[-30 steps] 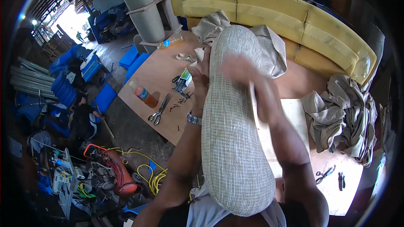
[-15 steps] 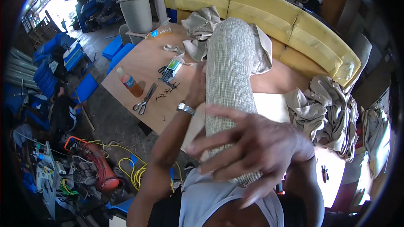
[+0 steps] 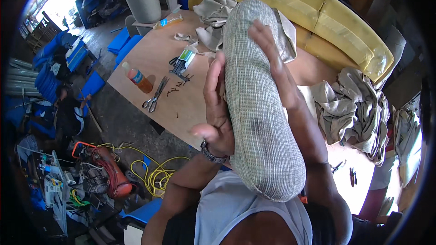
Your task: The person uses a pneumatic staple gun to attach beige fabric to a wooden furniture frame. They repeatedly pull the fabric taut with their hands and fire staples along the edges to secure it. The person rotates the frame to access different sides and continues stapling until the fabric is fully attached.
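A long, rounded padded piece [image 3: 256, 95], covered in grey-green woven fabric, stretches from near my chest toward the middle of the table. A dark smudge shows on its upper side. My left hand [image 3: 218, 109] lies along its left side, fingers extended and thumb apart. Against the far right side is my right hand [image 3: 274, 59], open, its fingers straight and reaching partly over the top. Both palms press the padded piece from opposite sides. Loose beige fabric [image 3: 287, 34] lies behind its far end.
On the wooden table [image 3: 136, 68] are scissors [image 3: 155, 95], an orange-liquid bottle [image 3: 138, 79], a small box [image 3: 185, 56] and scattered screws [image 3: 175, 89]. Crumpled fabric [image 3: 349, 109] lies right, near pliers [image 3: 353, 177]. A curved yellow sofa [image 3: 290, 0] borders the back. A person [image 3: 68, 113] is at left.
My right hand has moved from the near end to the far right side. My left hand has come up against the left side. The padded piece's near end now appears raised.
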The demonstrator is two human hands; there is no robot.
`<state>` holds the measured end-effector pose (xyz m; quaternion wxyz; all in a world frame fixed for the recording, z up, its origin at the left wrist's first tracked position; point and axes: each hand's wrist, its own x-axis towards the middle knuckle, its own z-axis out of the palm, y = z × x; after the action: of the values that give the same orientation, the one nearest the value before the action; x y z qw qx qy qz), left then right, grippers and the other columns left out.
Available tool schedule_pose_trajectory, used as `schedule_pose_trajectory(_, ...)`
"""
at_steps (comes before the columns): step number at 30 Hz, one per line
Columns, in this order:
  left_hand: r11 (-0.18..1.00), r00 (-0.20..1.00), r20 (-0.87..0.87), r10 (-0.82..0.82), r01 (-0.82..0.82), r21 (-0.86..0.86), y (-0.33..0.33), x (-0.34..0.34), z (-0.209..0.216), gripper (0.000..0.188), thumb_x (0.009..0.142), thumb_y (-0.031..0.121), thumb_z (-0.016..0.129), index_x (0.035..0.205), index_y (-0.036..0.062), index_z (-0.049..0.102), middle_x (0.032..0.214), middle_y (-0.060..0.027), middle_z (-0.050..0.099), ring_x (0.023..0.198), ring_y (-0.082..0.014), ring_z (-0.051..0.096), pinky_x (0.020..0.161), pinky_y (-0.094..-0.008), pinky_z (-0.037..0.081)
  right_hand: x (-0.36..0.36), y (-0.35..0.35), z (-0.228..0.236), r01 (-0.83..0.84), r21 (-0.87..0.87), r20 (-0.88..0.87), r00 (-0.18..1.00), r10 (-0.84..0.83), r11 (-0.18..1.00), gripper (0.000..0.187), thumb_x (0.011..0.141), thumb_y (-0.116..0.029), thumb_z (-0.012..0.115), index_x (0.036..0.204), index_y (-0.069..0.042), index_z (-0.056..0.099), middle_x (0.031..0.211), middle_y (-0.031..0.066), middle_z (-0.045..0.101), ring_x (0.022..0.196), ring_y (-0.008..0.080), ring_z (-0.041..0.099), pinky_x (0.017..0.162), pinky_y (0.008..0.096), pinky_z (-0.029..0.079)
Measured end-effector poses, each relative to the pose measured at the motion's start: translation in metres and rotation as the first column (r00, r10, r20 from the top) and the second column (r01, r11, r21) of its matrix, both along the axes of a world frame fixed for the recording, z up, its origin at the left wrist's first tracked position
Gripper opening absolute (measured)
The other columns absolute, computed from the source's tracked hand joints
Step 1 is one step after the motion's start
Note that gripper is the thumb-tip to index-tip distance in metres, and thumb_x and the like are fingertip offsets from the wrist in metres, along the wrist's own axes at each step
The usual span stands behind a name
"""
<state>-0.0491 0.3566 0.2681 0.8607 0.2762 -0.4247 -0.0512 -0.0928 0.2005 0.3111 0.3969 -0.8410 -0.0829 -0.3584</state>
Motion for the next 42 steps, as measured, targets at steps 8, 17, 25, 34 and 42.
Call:
schedule_pose_trajectory(8,0.962,0.971,-0.137,-0.197,0.219,0.166,-0.009,0.033,-0.066,0.109,0.090,0.087,0.032,0.164,0.0105,0.009,0.164,-0.0233,0.026,0.144,-0.0386,0.042,0.116,-0.0445,0.041,-0.085,0.081,0.066,-0.579,-0.368,-0.354,0.811,0.466,0.728,0.064,0.095,-0.066,0.055,0.091,-0.007,0.078,0.107,0.0054,0.076,0.131,0.0305,0.060,0.123,0.0670,0.011)
schedule_pose_trajectory(17,0.956,0.767,0.632,0.112,-0.258,0.143,-0.027,0.129,0.085,0.083,0.104,0.066,0.025,0.153,-0.0002,0.034,0.157,-0.0232,0.041,0.147,-0.0348,0.040,0.122,-0.0439,0.030,-0.139,0.126,0.049,0.168,-0.330,-0.137,0.965,-0.223,0.929,0.057,0.090,-0.061,0.066,0.103,-0.007,0.075,0.125,0.0180,0.070,0.127,0.0400,0.061,0.114,0.0606,0.038)
schedule_pose_trajectory(25,0.639,0.544,0.665,-0.512,-0.276,0.718,-0.178,0.207,0.125,0.092,0.101,0.075,0.033,0.125,-0.0064,0.068,0.119,-0.0206,0.074,0.120,-0.0308,0.065,0.113,-0.0380,0.040,-0.160,0.170,-0.020,0.723,-0.272,0.183,0.687,-0.703,0.635,0.069,0.104,-0.064,0.039,0.141,-0.006,0.047,0.138,0.0344,0.054,0.126,0.0462,0.057,0.105,0.0574,0.048)
schedule_pose_trajectory(34,0.586,0.747,0.526,-0.407,-0.228,0.778,-0.141,0.212,0.118,0.101,0.095,0.084,0.030,0.123,-0.0034,0.071,0.112,-0.0173,0.076,0.113,-0.0254,0.066,0.110,-0.0344,0.042,-0.167,0.179,-0.046,0.808,-0.180,0.357,0.586,-0.728,0.562,0.072,0.105,-0.065,0.032,0.136,-0.001,0.047,0.131,0.0358,0.057,0.122,0.0453,0.060,0.101,0.0560,0.050)
schedule_pose_trajectory(42,0.523,0.711,0.698,-0.091,-0.562,0.641,0.020,0.131,0.104,0.104,0.088,0.092,0.020,0.081,0.0057,0.077,0.089,-0.0240,0.071,0.100,-0.0353,0.069,0.088,-0.0441,0.052,-0.286,0.186,-0.081,0.621,0.258,0.327,0.665,-0.671,0.741,0.074,0.097,-0.061,0.054,0.144,-0.004,0.045,0.132,0.0322,0.056,0.116,0.0431,0.061,0.096,0.0616,0.051)
